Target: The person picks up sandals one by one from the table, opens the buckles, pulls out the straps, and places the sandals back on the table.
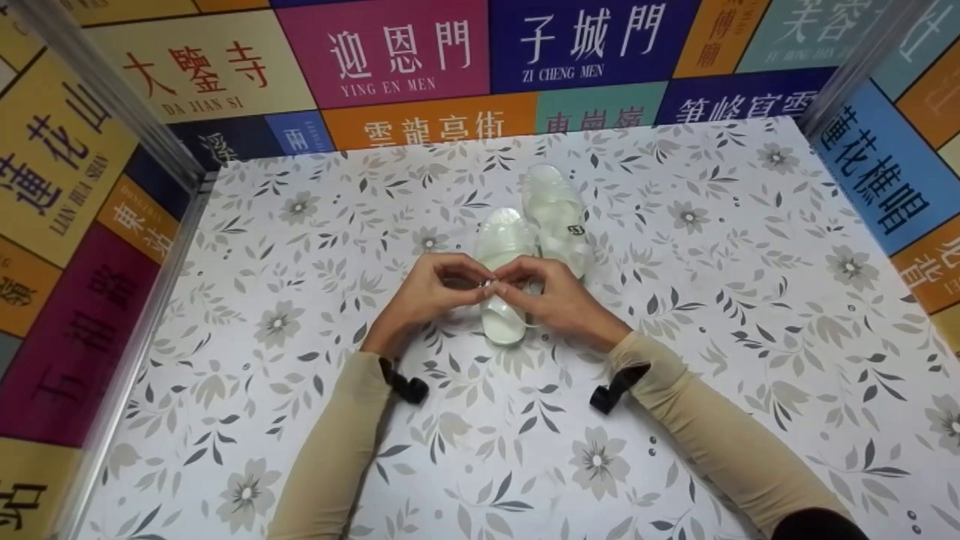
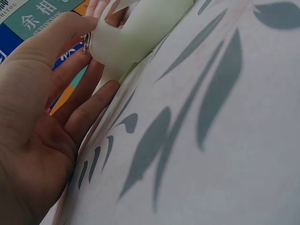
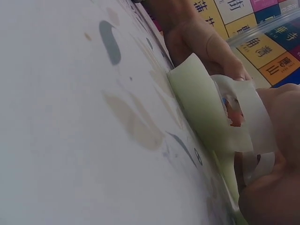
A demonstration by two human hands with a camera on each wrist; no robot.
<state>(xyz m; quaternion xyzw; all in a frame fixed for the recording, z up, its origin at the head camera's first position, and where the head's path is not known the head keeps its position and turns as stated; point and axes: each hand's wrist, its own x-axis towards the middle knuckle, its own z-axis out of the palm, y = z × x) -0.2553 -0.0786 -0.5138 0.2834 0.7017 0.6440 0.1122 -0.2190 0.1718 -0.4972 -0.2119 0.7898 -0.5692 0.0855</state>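
Note:
A pale, greenish-white sandal lies on the table with its heel toward me. Over its ankle strap my two hands meet at the fingertips. The left hand pinches the strap's left side, by a small metal buckle seen in the left wrist view. Opposite it, the right hand pinches the strap between thumb and fingers. The exact overlap at the buckle is hidden by the fingertips. A matching second sandal lies just behind and to the right, partly covered by the right hand.
A white tabletop with a grey leaf-and-flower print spreads under everything. Colourful panels with Chinese lettering stand along the back and both sides. Black straps circle the sleeved wrists.

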